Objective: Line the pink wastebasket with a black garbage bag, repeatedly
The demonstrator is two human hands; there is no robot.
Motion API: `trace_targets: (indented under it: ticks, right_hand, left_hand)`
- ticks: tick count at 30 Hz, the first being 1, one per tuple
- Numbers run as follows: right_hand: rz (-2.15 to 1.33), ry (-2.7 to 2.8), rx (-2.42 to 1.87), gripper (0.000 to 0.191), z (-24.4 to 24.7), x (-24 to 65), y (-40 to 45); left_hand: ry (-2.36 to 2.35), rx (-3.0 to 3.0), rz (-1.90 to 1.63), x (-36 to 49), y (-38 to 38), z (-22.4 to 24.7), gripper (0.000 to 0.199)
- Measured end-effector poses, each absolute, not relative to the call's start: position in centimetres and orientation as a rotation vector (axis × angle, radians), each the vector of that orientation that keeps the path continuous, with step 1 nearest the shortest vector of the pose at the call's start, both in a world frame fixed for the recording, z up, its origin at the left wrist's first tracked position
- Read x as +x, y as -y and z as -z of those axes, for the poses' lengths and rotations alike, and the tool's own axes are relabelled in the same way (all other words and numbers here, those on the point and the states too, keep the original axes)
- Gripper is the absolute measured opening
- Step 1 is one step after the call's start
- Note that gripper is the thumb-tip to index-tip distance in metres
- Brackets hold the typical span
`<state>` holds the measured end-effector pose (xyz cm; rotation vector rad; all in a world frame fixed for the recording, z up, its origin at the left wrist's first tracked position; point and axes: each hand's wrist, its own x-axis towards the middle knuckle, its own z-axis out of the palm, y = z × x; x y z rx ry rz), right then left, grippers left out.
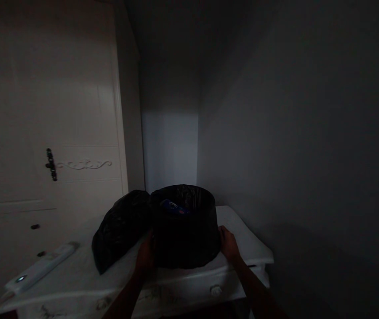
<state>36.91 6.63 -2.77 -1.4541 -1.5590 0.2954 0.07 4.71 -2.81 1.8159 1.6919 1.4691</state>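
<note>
A round black bin lined with a black plastic bag stands upright on a white dresser. Inside it lies a blue packet with small pale marks. My left hand presses against the bin's left side, its fingers partly lost in the dark. On the right side, my right hand grips the bin's wall with bent fingers. Touching the bin on its left is a bulging black plastic bag; what it holds is hidden.
The white dresser top carries a long white power strip with a small light at the left. A pale wardrobe rises at the left behind it. Grey walls meet in the corner behind and to the right. The room is dim.
</note>
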Motion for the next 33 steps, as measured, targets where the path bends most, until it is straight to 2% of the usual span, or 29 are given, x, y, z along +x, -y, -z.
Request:
trace_targets:
  ticks: [5, 12, 19, 33]
  right_hand:
    - [-0.305, 1.576, -1.453, 0.045, 3.1, 37.1, -6.9]
    - [-0.302, 1.586, -1.426, 0.047, 3.4, 37.1, -7.1]
    - [-0.306, 1.569, -1.410, 0.049, 3.4, 37.2, -7.1]
    - [-0.287, 1.590, -1.408, 0.049, 3.5, 37.2, -7.1]
  left_hand:
    - [-1.725, 1.818, -1.381, 0.0, -4.7, 2.7, 0.056]
    - [-1.681, 1.803, -1.393, -0.1, -5.2, 3.1, 0.067]
    - [-1.656, 1.780, -1.481, -0.4, -5.4, 3.6, 0.065]
    - [-1.654, 1.756, -1.418, 0.0, -4.8, 2.6, 0.058]
